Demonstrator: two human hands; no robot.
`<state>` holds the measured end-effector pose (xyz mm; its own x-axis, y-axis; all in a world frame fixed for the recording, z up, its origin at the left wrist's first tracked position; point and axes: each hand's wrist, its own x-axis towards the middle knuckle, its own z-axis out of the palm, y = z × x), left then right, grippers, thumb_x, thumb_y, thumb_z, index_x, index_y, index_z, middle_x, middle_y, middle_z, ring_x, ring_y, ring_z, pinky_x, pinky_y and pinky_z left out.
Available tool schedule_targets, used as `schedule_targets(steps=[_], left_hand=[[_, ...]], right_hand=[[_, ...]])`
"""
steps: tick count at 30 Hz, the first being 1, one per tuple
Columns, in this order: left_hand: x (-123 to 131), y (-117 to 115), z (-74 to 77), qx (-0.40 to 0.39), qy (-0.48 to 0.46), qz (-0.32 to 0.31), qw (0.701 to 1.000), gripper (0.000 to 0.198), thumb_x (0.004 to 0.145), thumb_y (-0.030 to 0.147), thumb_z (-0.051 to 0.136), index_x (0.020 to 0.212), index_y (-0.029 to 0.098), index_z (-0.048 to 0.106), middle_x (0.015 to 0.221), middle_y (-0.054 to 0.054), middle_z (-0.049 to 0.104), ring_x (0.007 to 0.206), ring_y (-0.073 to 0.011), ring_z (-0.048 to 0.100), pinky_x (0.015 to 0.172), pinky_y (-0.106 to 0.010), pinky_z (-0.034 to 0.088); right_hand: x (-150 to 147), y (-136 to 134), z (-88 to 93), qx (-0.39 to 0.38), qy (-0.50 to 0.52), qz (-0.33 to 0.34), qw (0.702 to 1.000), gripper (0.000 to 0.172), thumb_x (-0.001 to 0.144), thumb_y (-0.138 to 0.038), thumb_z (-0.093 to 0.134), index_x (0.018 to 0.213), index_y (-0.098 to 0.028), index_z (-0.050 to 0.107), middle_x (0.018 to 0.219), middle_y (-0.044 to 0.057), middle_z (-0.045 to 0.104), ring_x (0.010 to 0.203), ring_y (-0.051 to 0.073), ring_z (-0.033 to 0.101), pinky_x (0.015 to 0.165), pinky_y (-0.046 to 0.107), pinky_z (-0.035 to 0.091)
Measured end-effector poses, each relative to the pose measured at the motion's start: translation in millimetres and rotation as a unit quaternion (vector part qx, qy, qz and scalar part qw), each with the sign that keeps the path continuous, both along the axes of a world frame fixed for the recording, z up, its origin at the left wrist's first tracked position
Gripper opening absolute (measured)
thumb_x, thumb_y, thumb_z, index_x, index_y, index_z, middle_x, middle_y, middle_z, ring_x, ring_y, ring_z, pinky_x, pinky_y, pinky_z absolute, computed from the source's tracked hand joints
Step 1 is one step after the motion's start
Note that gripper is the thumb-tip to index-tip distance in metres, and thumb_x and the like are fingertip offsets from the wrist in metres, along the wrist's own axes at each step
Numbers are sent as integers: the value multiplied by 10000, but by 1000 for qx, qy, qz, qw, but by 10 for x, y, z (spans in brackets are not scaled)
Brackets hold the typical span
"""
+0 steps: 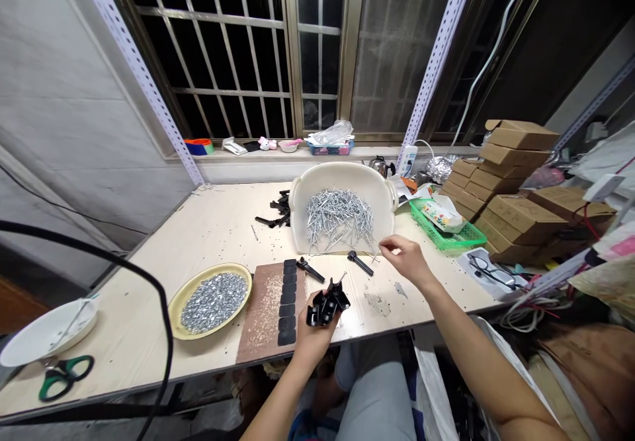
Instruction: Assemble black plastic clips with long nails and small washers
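Observation:
My left hand point(313, 338) is closed around a cluster of black plastic parts point(327, 305) over the table's front edge. A thin metal pin point(342, 278) sticks up out of the cluster. My right hand point(404, 256) is at the lower right rim of a white tub point(342, 175), thumb and fingertips pinched together; whatever they pinch is too small to make out. Long silvery screws or pins point(340, 213) lie heaped in the tub, which is tilted toward me. Two loose black parts point(360, 264) rest on the table between the tub and my left hand.
A yellow bowl point(173, 322) of small metal pieces stands left of a brown board point(258, 322) with black pads point(286, 310) along it. Green-handled scissors point(64, 378) and a white dish point(14, 352) lie far left. At right are a green basket point(466, 237), glasses point(489, 267) and stacked cartons point(516, 219).

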<state>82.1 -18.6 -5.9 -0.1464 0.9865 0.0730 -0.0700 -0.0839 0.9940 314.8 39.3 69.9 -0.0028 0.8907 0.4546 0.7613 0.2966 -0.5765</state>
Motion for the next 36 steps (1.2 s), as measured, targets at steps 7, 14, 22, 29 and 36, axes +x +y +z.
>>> schedule_targets(steps=[7,14,22,29,36], left_hand=[[-18,-12,28,70,134,-76,986,337,646,202,646,969,182,548,897,-43,641,826,-191,608,745,-313,473],[11,-67,111,48,109,-79,990,344,653,236,637,980,164,556,936,-54,647,858,-191,607,773,-305,463],[-13,-44,-7,-19,77,-33,996,409,616,289,681,986,152,574,907,-81,676,877,-222,624,807,-346,464],[-35,-33,-8,4,109,-23,994,397,615,270,678,977,149,572,901,-88,671,880,-226,624,806,-354,467],[-25,-43,-20,69,141,-57,986,360,655,217,633,1001,171,544,917,-68,655,867,-214,616,770,-340,477]], right_hand=[[-512,-509,649,80,152,240,955,29,724,-172,596,696,-168,599,728,43,643,684,150,608,631,261,501],[-811,-585,351,34,84,337,937,65,766,-199,596,820,-174,624,845,59,650,794,151,606,724,263,489],[-87,183,-419,-185,-138,-112,967,173,788,-150,489,885,-88,618,940,166,607,936,252,553,798,324,412],[93,297,-827,-199,-128,-98,967,144,649,-52,491,655,-146,599,705,74,621,716,201,582,627,249,398],[-60,129,-282,-92,9,-18,996,104,744,-209,508,780,-170,597,720,17,631,676,140,584,643,239,451]])
